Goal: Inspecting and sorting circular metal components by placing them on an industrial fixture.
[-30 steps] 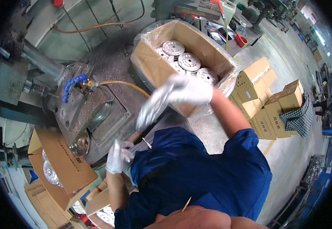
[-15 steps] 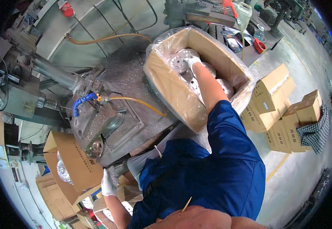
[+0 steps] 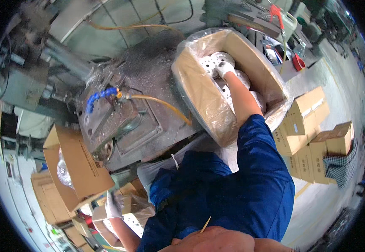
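Observation:
My right hand [image 3: 225,69], in a white glove, reaches into a large cardboard box [image 3: 193,90] lined with clear plastic. Its fingers curl down at the edge of a round metal disc [image 3: 208,66] pierced with holes. Several more such discs lie in the box, partly covered by my forearm. Low on the left, my left hand [image 3: 114,206] is also white-gloved, fingers loosely apart and nothing in them. It hangs beside an open carton [image 3: 86,168] that has shiny metal parts [image 3: 64,170] inside.
A machine table [image 3: 153,80] covered in metal shavings carries a fixture, a blue segmented coolant nozzle [image 3: 100,97] and an orange hose [image 3: 165,105]. Stacked cartons [image 3: 308,143], one draped with a checked cloth [image 3: 342,166], stand at right. A red air gun [image 3: 277,14] sits at the back.
The view has shifted, so the scene sits farther right. My right hand remains at the discs, its fingers more curled. My left hand has come away from the table corner and dropped lower.

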A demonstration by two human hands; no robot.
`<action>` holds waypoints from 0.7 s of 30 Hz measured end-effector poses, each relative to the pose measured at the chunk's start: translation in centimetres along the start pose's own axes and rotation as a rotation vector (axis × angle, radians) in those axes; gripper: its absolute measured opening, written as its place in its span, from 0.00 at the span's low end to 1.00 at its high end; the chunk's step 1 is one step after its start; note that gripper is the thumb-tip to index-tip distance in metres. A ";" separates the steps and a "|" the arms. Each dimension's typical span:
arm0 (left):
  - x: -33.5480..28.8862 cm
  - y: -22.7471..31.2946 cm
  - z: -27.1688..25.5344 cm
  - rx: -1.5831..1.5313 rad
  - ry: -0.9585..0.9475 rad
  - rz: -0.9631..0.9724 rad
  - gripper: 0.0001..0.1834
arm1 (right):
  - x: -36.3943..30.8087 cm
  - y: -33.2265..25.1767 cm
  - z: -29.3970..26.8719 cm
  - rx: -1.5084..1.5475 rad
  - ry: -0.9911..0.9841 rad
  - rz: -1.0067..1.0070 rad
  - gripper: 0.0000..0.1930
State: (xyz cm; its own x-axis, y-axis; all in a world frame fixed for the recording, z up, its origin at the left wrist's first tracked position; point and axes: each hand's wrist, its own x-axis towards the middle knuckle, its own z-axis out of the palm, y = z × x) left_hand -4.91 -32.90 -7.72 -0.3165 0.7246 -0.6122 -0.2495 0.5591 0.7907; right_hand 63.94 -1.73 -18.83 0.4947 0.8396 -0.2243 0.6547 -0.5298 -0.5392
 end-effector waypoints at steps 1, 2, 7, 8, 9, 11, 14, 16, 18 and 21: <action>-0.1 0.1 0.8 0.008 0.035 -0.014 0.20 | -0.9 0.2 -0.6 -0.019 0.003 -0.037 0.23; -0.5 0.6 1.2 0.115 0.013 0.035 0.22 | -0.9 -0.6 -1.1 -0.256 0.227 -0.347 0.25; -2.7 1.2 -1.1 0.493 0.185 0.414 0.28 | -0.9 0.3 -5.2 0.372 -0.247 -0.062 0.27; -3.0 0.7 -2.8 0.647 0.344 0.417 0.28 | -0.3 0.8 -5.8 0.695 -0.333 0.037 0.26; -3.6 -0.1 -4.9 0.808 0.486 0.447 0.28 | 0.3 1.6 -7.3 0.994 -0.407 0.160 0.26; -4.8 -2.6 -9.6 0.794 0.748 0.270 0.28 | 1.5 3.0 -11.3 1.098 -0.483 0.226 0.28; -5.0 -7.8 -16.8 -0.276 0.955 0.421 0.18 | -0.8 3.9 -17.8 0.826 -0.945 -0.244 0.31; -5.4 -11.7 -21.4 -0.941 1.012 0.160 0.23 | -4.3 2.1 -17.1 0.327 -0.427 0.015 0.28; -4.3 -15.9 -25.4 -1.070 1.085 0.025 0.22 | -11.6 0.2 -14.7 0.443 -0.515 -0.162 0.28; 0.2 -21.7 -30.7 -1.040 1.130 0.146 0.20 | -22.3 -5.4 -10.1 0.385 -0.689 -0.722 0.34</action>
State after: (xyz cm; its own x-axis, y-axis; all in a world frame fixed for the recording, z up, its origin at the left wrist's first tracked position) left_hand -27.62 -57.26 -25.15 -0.7794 -0.1948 -0.5955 -0.5107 -0.3532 0.7839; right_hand 55.13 -18.79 -2.72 -0.4464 0.8897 -0.0954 0.3796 0.0918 -0.9206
